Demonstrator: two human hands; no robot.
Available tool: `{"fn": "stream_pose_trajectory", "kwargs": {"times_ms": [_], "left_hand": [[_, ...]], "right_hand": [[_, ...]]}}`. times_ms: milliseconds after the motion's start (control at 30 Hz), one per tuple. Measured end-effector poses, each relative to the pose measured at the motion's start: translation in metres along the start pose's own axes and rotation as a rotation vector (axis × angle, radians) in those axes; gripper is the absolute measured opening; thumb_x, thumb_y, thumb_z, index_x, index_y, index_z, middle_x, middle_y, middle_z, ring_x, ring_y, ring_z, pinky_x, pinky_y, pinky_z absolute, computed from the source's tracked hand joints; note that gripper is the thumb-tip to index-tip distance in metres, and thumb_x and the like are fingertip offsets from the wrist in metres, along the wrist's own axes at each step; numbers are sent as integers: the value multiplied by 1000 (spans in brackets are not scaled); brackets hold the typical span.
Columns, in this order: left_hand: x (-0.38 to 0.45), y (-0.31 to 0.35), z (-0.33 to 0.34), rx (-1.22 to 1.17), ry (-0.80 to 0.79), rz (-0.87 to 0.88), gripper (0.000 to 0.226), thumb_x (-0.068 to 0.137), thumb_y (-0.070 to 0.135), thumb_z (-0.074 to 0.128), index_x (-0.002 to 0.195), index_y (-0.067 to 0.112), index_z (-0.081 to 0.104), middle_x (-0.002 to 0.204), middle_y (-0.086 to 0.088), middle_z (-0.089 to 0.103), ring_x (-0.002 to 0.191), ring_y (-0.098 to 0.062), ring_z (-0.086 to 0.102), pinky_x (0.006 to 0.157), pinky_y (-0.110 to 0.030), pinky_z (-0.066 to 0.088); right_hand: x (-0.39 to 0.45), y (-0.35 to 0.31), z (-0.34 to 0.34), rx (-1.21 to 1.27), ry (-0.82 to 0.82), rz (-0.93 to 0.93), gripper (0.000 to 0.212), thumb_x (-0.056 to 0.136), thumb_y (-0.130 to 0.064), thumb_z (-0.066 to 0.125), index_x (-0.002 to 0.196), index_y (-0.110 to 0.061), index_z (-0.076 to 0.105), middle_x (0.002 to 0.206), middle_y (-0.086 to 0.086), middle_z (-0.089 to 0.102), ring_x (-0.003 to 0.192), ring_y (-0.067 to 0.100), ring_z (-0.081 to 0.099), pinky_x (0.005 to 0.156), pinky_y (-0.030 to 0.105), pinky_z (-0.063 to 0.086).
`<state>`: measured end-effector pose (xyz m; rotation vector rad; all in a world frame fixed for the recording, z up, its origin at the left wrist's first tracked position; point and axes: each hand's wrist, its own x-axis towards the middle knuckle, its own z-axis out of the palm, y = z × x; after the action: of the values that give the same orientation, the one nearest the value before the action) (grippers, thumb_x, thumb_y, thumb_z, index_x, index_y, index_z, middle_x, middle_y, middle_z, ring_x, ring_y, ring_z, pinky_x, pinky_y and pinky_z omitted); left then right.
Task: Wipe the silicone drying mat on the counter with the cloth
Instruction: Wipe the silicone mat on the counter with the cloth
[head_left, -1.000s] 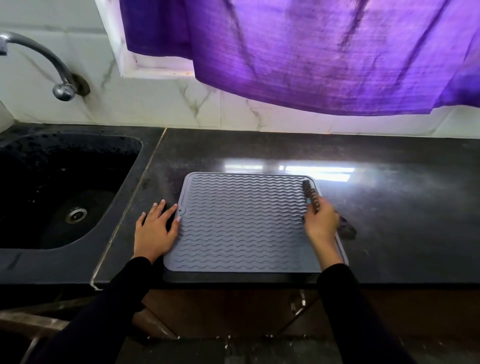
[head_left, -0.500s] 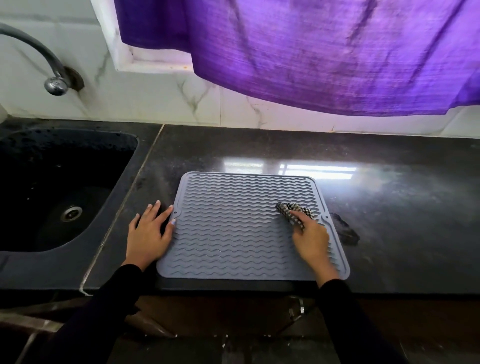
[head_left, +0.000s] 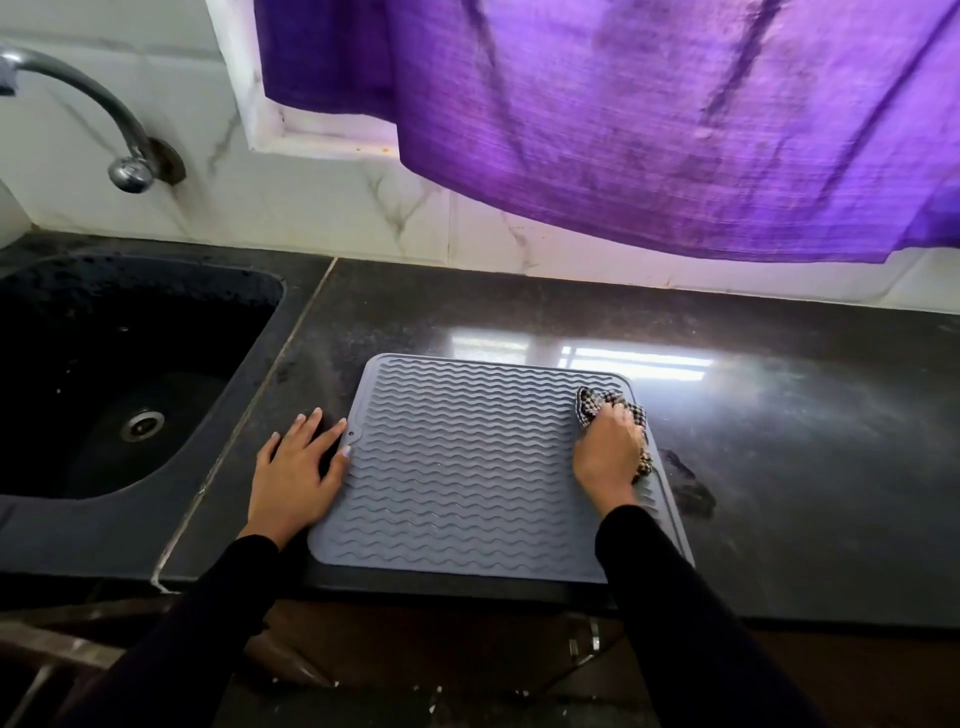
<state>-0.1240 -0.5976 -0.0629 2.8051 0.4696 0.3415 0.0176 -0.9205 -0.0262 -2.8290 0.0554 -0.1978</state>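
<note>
Wiping stroke: right hand (head_left: 608, 449), fingers clamped on the bunched checked cloth (head_left: 597, 402), presses it onto the grey wavy-ribbed silicone mat (head_left: 457, 467). Left hand (head_left: 296, 475), fingers straight and spread, presses the mat's left edge, apparently to stop sliding on the dark polished counter (head_left: 779, 415).

A dark polished stone counter (head_left: 779, 426) runs across the scene, catching a bright window reflection near its middle; a black sink (head_left: 67, 467) is set into it on the left, with a round metal drain (head_left: 142, 425) in its basin; a curved metal tap (head_left: 104, 119) juts from the far wall above; the wall (head_left: 322, 208) is white marble-veined tile; a purple curtain (head_left: 649, 114) hangs over a white-framed window at the far side, daylight glowing through it; below the near counter edge sits brown cabinetry (head_left: 415, 649)
</note>
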Motion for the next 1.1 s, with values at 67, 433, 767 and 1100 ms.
{"fn": "stream_pose_trajectory", "kwargs": {"times_ms": [67, 433, 767, 1100], "left_hand": [[0, -1, 3, -4, 17, -3, 69, 83, 60, 15, 134, 27, 48, 148, -5, 36, 140, -20, 25, 112, -43, 16], [1, 0, 1, 18, -12, -1, 71, 82, 60, 8, 138, 31, 42, 151, -1, 31, 142, -17, 21, 111, -41, 13], [1, 0, -1, 42, -51, -5, 74, 82, 61, 2, 142, 31, 33, 154, 3, 23, 143, -13, 14, 113, -40, 10], [2, 0, -2, -28, -29, -7, 71, 84, 60, 8, 138, 29, 42, 152, 2, 30, 142, -13, 19, 114, -39, 11]], "right_hand": [[4, 0, 4, 10, 26, 16, 36, 83, -3, 51, 119, 0, 51, 129, 18, 52, 123, 31, 47, 105, 38, 37], [71, 37, -57, 860, -254, 522, 21, 88, -10, 59, 104, 3, 60, 83, 16, 62, 67, 25, 64, 56, 26, 53], [57, -1, -22, 174, -67, 26, 29, 88, -9, 49, 115, -7, 60, 115, 25, 62, 108, 42, 56, 88, 41, 46], [46, -3, 0, 67, -18, -14, 37, 81, -7, 55, 118, -3, 54, 120, 21, 59, 112, 38, 55, 94, 40, 44]]}}
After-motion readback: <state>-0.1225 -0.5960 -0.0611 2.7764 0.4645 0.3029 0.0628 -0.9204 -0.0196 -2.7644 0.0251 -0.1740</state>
